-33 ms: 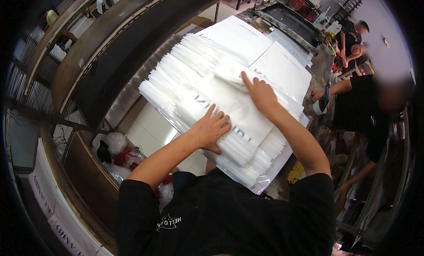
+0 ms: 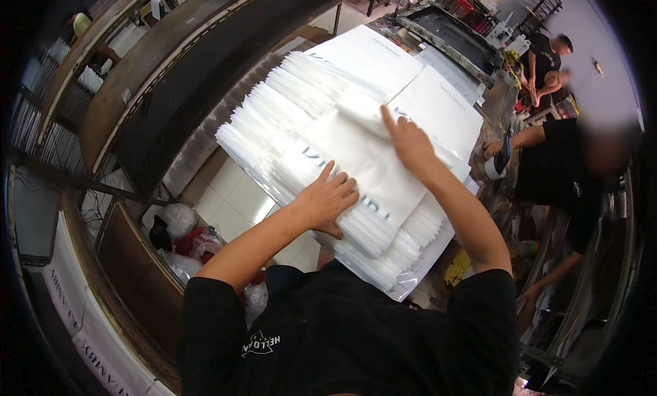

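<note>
Flat white plastic bags with dark printing lie in thick, overlapping stacks in front of me. My left hand (image 2: 327, 201) rests with spread fingers on the near left edge of the top white bag (image 2: 366, 163). At that bag's far right side, my right hand (image 2: 410, 144) has its index finger stretched out against the raised, curled far edge. Its other fingers are bent and partly hidden, and I see no clear grip on the bag. Fanned bag edges (image 2: 263, 115) line the left side of the pile. Another flat bag (image 2: 438, 109) lies beyond my right hand.
Long dark boards (image 2: 226, 61) stand on the left. Crumpled clear plastic (image 2: 181, 220) lies on the tiled floor (image 2: 239, 194). A dark framed tray (image 2: 452, 37) sits at the far right. A co-worker in a black shirt (image 2: 554, 160) is close on the right; another person sits farther back.
My right hand has shifted slightly right along the top bag's far edge, and the curled part has changed shape a little. My left hand stays in place.
</note>
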`<action>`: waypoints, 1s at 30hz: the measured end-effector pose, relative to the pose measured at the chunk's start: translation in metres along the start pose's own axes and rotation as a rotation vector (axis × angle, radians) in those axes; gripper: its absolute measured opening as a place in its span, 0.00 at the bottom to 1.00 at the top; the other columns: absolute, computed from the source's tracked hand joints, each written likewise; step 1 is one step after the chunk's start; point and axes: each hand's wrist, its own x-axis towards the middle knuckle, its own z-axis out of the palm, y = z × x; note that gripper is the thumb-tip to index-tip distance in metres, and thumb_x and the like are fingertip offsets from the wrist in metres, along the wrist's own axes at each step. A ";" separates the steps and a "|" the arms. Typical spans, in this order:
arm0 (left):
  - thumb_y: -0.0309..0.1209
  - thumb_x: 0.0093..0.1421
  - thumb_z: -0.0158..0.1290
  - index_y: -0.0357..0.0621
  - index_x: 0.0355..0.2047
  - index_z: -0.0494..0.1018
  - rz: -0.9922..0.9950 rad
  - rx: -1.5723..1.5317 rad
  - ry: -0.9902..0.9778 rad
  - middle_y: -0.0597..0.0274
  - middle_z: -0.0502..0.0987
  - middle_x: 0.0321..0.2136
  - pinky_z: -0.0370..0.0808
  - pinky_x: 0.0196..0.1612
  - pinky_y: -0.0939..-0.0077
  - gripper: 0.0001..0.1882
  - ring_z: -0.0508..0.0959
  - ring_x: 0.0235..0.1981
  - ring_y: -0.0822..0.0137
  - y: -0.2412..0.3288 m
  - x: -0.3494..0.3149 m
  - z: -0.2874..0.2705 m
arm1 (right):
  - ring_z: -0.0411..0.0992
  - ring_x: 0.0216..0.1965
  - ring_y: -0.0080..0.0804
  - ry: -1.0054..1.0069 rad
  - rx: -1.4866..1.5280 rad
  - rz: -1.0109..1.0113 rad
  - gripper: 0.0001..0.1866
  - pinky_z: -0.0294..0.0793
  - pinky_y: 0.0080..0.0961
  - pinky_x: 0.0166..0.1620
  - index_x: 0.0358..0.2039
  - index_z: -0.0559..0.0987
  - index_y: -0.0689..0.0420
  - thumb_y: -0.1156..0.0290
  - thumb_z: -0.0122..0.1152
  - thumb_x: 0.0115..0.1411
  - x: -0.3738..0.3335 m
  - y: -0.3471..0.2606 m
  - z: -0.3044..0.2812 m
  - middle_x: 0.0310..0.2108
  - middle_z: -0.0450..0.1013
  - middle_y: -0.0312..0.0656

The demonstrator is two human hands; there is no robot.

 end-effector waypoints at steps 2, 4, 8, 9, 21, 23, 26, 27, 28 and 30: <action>0.62 0.36 0.67 0.44 0.55 0.67 -0.009 -0.006 -0.013 0.56 0.66 0.56 0.51 0.68 0.41 0.51 0.62 0.62 0.54 0.000 -0.001 -0.002 | 0.74 0.39 0.47 0.049 0.054 0.054 0.40 0.77 0.42 0.42 0.70 0.51 0.51 0.78 0.51 0.57 0.010 0.023 -0.011 0.42 0.71 0.53; 0.61 0.36 0.67 0.44 0.55 0.67 -0.030 -0.013 -0.036 0.56 0.66 0.57 0.50 0.68 0.40 0.51 0.62 0.62 0.54 0.001 -0.003 -0.004 | 0.74 0.46 0.51 0.045 0.174 0.177 0.41 0.77 0.44 0.47 0.70 0.50 0.52 0.79 0.52 0.56 0.030 0.048 -0.020 0.45 0.72 0.56; 0.60 0.36 0.68 0.45 0.56 0.67 -0.029 -0.042 -0.047 0.58 0.65 0.57 0.50 0.68 0.40 0.51 0.61 0.62 0.55 0.003 0.001 -0.004 | 0.71 0.54 0.54 -0.095 0.376 0.268 0.41 0.71 0.43 0.56 0.70 0.51 0.53 0.74 0.55 0.56 0.051 0.105 0.007 0.51 0.70 0.61; 0.60 0.36 0.68 0.45 0.56 0.67 -0.026 -0.044 -0.052 0.58 0.65 0.57 0.49 0.68 0.40 0.50 0.61 0.63 0.55 0.004 0.003 -0.005 | 0.70 0.55 0.54 -0.087 0.420 0.245 0.42 0.69 0.42 0.58 0.70 0.52 0.53 0.73 0.56 0.56 0.053 0.120 0.027 0.52 0.70 0.62; 0.58 0.32 0.70 0.45 0.53 0.68 -0.046 -0.119 -0.010 0.59 0.66 0.55 0.50 0.68 0.40 0.49 0.62 0.62 0.56 -0.002 0.001 0.002 | 0.71 0.47 0.48 -0.045 0.286 -0.106 0.19 0.71 0.42 0.51 0.43 0.77 0.51 0.58 0.66 0.53 0.058 0.068 0.006 0.44 0.73 0.49; 0.58 0.30 0.70 0.46 0.51 0.69 -0.043 -0.119 0.027 0.58 0.67 0.55 0.49 0.67 0.37 0.49 0.63 0.61 0.54 -0.006 0.000 0.011 | 0.71 0.48 0.48 -0.030 0.263 -0.150 0.25 0.71 0.41 0.53 0.47 0.77 0.51 0.52 0.67 0.52 0.050 0.051 0.007 0.45 0.74 0.50; 0.58 0.28 0.70 0.48 0.47 0.72 0.000 -0.124 0.067 0.55 0.70 0.52 0.46 0.66 0.32 0.46 0.65 0.60 0.52 -0.004 0.010 0.022 | 0.69 0.52 0.52 -0.097 0.170 -0.310 0.37 0.68 0.43 0.56 0.53 0.75 0.62 0.50 0.72 0.48 0.044 0.054 0.031 0.49 0.74 0.54; 0.58 0.27 0.70 0.49 0.46 0.73 0.000 -0.112 0.084 0.56 0.71 0.51 0.45 0.66 0.31 0.45 0.66 0.58 0.53 -0.005 0.010 0.027 | 0.68 0.54 0.53 -0.130 0.216 -0.317 0.42 0.68 0.44 0.57 0.56 0.72 0.62 0.49 0.74 0.46 0.041 0.049 0.037 0.51 0.72 0.56; 0.59 0.27 0.70 0.50 0.45 0.74 0.008 -0.099 0.101 0.57 0.72 0.50 0.45 0.66 0.30 0.45 0.67 0.57 0.54 -0.003 0.008 0.032 | 0.67 0.55 0.55 -0.142 0.229 -0.274 0.44 0.67 0.45 0.57 0.57 0.71 0.60 0.50 0.76 0.44 0.039 0.045 0.045 0.53 0.70 0.57; 0.62 0.25 0.69 0.50 0.44 0.75 0.000 -0.060 0.108 0.58 0.73 0.48 0.44 0.66 0.29 0.45 0.69 0.55 0.54 0.001 0.012 0.044 | 0.65 0.55 0.56 -0.245 0.257 -0.174 0.42 0.65 0.47 0.59 0.55 0.71 0.61 0.53 0.77 0.43 0.033 0.030 0.030 0.52 0.69 0.57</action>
